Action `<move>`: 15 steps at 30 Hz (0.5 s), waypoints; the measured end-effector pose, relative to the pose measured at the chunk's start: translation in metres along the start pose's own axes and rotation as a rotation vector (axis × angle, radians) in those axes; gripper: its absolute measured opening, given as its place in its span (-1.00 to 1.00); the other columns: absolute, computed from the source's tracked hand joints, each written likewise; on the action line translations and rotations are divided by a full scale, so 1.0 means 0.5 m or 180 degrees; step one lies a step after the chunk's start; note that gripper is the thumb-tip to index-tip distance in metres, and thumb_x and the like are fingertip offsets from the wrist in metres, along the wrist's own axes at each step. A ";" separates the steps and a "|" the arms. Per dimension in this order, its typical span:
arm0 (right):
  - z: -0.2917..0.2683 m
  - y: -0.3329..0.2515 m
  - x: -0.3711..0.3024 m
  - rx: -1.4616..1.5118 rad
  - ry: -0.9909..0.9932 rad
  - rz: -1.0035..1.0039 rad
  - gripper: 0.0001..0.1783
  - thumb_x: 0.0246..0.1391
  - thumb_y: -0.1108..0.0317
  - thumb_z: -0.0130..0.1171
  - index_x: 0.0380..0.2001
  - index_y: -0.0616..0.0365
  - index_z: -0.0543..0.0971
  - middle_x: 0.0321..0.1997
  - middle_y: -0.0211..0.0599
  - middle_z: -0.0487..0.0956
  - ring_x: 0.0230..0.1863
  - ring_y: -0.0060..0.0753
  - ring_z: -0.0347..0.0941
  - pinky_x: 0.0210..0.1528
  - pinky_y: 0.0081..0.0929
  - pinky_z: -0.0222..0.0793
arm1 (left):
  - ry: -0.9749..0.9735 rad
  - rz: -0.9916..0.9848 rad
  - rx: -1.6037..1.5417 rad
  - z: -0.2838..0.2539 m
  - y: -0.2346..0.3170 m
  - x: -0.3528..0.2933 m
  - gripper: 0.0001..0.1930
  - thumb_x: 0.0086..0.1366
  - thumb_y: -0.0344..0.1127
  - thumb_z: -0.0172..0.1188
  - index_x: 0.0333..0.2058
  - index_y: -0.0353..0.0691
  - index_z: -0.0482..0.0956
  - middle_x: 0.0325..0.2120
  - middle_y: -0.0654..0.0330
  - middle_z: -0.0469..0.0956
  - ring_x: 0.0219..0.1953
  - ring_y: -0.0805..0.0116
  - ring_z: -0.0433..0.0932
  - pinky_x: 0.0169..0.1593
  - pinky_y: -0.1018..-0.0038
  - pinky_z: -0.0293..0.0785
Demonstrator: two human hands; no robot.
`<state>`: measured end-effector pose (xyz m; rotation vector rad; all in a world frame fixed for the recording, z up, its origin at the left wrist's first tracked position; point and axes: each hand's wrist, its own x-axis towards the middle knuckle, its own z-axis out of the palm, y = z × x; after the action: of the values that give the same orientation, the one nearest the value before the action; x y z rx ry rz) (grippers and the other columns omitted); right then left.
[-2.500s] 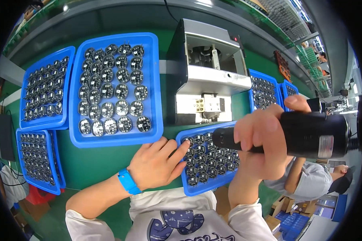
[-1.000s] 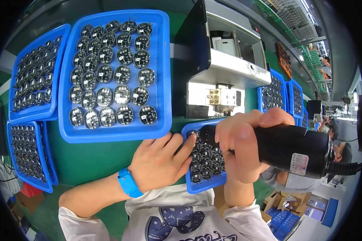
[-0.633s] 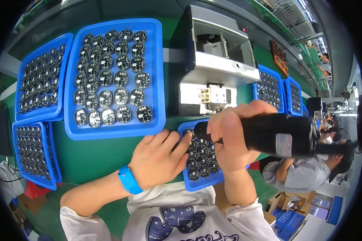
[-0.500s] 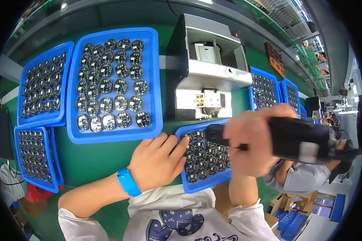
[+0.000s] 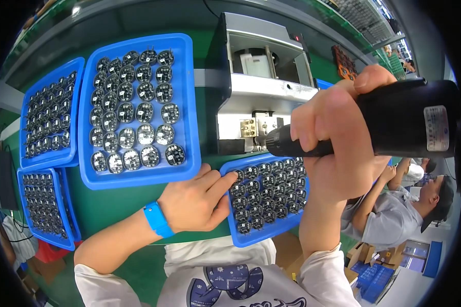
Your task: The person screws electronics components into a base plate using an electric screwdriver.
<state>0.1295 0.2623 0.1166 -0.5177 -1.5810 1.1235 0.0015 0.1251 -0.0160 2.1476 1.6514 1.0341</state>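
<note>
My right hand (image 5: pixel 338 133) is wrapped round a black electric screwdriver (image 5: pixel 404 120). The screwdriver's nose lies by the metal block (image 5: pixel 255 128) at the front of a silver screw feeder (image 5: pixel 271 84); the exact contact at its tip is hard to see. My left hand (image 5: pixel 194 202), with a blue wrist strap (image 5: pixel 158 220), rests at the left edge of the near blue tray (image 5: pixel 256 239). Its index fingertip touches a round circuit board (image 5: pixel 238 176) in that tray's upper left corner, without gripping it. Rows of similar round boards fill the tray.
A large blue tray (image 5: pixel 190 102) of round boards stands left of the feeder. Farther left are more filled trays, one (image 5: pixel 77 107) behind another (image 5: pixel 21 204). An orange rack (image 5: pixel 344 62) lies at the back right. A person in grey (image 5: pixel 389 220) sits at the right.
My right hand has carried the screwdriver up from over the near tray to the front of the screw feeder. My left hand stays at the tray, its fingertip on the same corner board.
</note>
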 end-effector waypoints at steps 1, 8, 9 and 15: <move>-0.010 -0.001 -0.006 0.0147 -0.0019 0.0075 -0.59 0.09 0.55 0.05 0.02 0.26 0.24 -0.63 -0.35 0.33 -0.74 -0.46 0.27 -0.61 -0.39 0.31 | 0.0001 0.0003 -0.0013 -0.001 -0.002 0.002 -0.61 0.06 -0.35 0.23 -0.09 -0.34 0.60 -0.49 0.16 0.48 -0.37 0.14 0.53 -0.29 0.29 0.51; 0.019 -0.013 -0.098 0.0517 0.0147 0.0207 -0.54 0.14 0.45 0.17 0.01 0.11 0.18 -0.64 -0.36 0.34 -0.74 -0.47 0.26 -0.62 -0.39 0.29 | 0.0060 0.0027 -0.0534 0.002 -0.012 0.007 -0.54 0.03 -0.48 0.20 -0.01 -0.37 0.55 -0.55 0.10 0.39 -0.50 0.08 0.41 -0.42 0.25 0.43; 0.019 -0.004 -0.111 0.0034 0.0139 0.0104 -0.53 0.16 0.41 0.24 0.00 0.09 0.19 -0.64 -0.37 0.35 -0.74 -0.48 0.25 -0.62 -0.39 0.30 | 0.0026 0.0019 -0.0560 0.000 -0.012 0.007 -0.54 0.03 -0.49 0.20 -0.01 -0.38 0.55 -0.54 0.10 0.39 -0.50 0.08 0.41 -0.41 0.25 0.43; 0.016 0.043 -0.131 0.0079 -0.0101 0.0286 -0.53 0.15 0.43 0.28 -0.04 0.09 0.20 -0.63 -0.37 0.34 -0.73 -0.49 0.28 -0.62 -0.41 0.32 | 0.0035 -0.0056 -0.0623 0.000 -0.014 0.006 -0.57 0.03 -0.47 0.22 -0.04 -0.37 0.57 -0.54 0.10 0.40 -0.50 0.07 0.42 -0.40 0.25 0.42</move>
<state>0.1388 0.2170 0.0650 -0.5615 -1.5825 1.2228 -0.0032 0.1302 -0.0190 2.0015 1.5025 1.1526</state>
